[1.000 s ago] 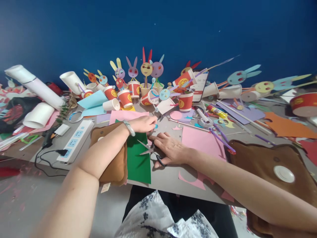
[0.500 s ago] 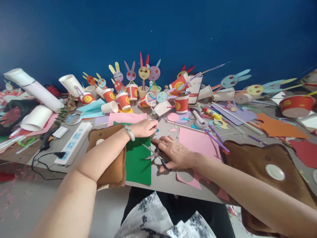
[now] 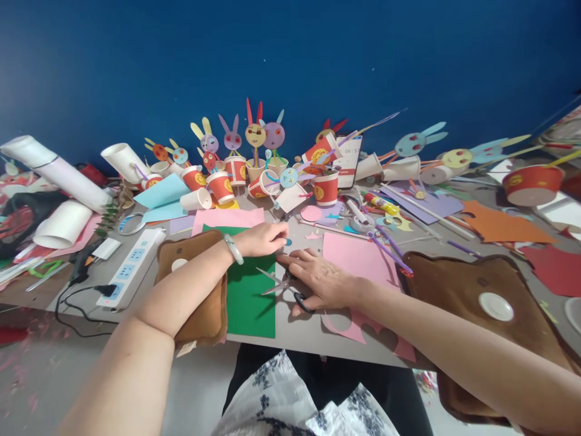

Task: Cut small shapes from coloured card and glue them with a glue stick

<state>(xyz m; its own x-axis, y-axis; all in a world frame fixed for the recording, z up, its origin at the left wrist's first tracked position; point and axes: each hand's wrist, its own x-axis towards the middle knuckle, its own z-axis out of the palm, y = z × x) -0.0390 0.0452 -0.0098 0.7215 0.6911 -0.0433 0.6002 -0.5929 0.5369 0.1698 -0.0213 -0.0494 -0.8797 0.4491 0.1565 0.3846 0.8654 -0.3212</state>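
My left hand [image 3: 264, 239], with a pale bangle [image 3: 233, 249] at the wrist, is closed above the top right part of a green sheet [image 3: 252, 290]. A small blue piece [image 3: 288, 241] shows at its fingertips; what the fingers pinch is too small to make out. My right hand [image 3: 318, 278] has its thumb in the black handle of scissors [image 3: 276, 283], whose blades lie apart over the green sheet's right edge. Its other fingers reach left across the table. A pink sheet [image 3: 358, 257] lies beside and partly under the right forearm.
Paper rabbits in red cups [image 3: 221, 186] line the back, beside a phone [image 3: 348, 162]. A power strip [image 3: 131, 266] and a brown cushion [image 3: 195, 321] are at left. Another brown cushion [image 3: 458, 290], an orange sheet [image 3: 503, 224] and a red sheet [image 3: 551, 266] are at right.
The view has shifted slightly, so the objects at the back appear a little further left. Both hands stay in nearly the same place, and the scissors remain apart.
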